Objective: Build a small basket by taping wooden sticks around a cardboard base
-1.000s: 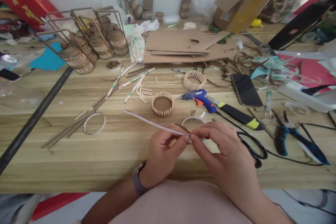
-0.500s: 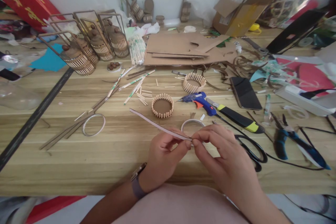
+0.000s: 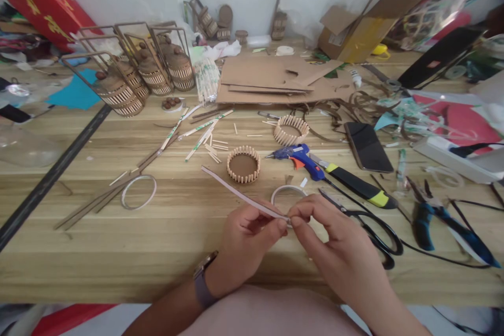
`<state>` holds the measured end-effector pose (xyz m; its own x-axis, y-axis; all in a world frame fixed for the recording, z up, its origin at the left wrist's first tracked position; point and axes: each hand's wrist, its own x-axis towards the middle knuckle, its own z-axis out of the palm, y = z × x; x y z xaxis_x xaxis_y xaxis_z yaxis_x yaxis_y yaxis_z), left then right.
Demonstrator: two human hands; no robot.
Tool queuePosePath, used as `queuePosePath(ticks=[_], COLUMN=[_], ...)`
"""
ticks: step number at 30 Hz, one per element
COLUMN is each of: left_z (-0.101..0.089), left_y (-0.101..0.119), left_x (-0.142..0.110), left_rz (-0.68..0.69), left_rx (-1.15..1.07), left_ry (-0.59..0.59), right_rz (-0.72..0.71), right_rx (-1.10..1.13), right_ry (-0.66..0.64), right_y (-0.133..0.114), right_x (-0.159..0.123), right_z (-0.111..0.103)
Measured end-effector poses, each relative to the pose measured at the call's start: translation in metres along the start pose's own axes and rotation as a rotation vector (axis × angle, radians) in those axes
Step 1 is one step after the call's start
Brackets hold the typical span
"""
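Observation:
A narrow strip (image 3: pixel 240 194), pale on its upper face with a dark edge, is pinched near its right end between both hands. My left hand (image 3: pixel 252 241) is closed on it, thumb on top, and the rest of the strip reaches up and left. The fingertips of my right hand (image 3: pixel 334 241) pinch its very end, touching the left thumb. Just beyond the hands lies a white ring of tape (image 3: pixel 285 189), partly covered by my right hand. A round brown base edged with short wooden pegs (image 3: pixel 243 165) stands past the strip's free end.
A second pegged ring (image 3: pixel 291 130), a blue glue gun (image 3: pixel 297 155), a utility knife (image 3: pixel 360 184), black scissors (image 3: pixel 374 226) and pliers (image 3: pixel 429 210) lie to the right. Lantern-like models (image 3: pixel 118 92) stand back left. Cut sticks (image 3: pixel 212 142) and cardboard (image 3: pixel 255 73) lie ahead.
The view has tilted slightly, so the table appears a little lower. My hands stay pinched on the strip, with only a small shift of the right fingers.

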<state>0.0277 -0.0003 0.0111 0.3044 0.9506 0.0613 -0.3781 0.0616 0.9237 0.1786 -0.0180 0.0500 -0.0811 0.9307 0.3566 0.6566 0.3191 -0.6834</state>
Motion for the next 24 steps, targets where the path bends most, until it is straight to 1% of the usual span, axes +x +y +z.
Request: queuePosePath(ticks=[7,10,13,16,18,20,23,24], left_z=[-0.001,-0.001,-0.001,-0.002,-0.003,-0.004,-0.006,-0.007], left_y=[0.000,0.001,0.000,-0.004,-0.005,-0.004,0.000,0.002], left_x=[0.001,0.001,0.001,0.001,0.001,0.002,0.002,0.002], left_rz=[-0.007,-0.005,-0.044,-0.065,-0.054,-0.036,-0.022,-0.021], left_rx=[0.021,0.003,-0.062,-0.114,-0.162,-0.236,-0.328,-0.346], left_ry=[-0.007,-0.018,-0.031,-0.013,0.033,0.081,0.116,0.122], right_rz=[-0.006,0.038,0.070,0.108,0.188,0.317,0.524,0.570], right_rx=[-0.022,0.056,0.110,0.087,0.065,0.036,-0.002,-0.016], right_ry=[0.033,0.003,-0.026,0.020,0.068,0.127,0.260,0.319], right_y=[0.002,0.000,-0.002,0.002,0.012,0.028,0.060,0.071], right_x=[-0.001,-0.001,0.000,-0.002,-0.004,-0.008,-0.018,-0.022], right_z=[0.000,-0.002,-0.002,-0.003,-0.006,-0.015,-0.035,-0.043])
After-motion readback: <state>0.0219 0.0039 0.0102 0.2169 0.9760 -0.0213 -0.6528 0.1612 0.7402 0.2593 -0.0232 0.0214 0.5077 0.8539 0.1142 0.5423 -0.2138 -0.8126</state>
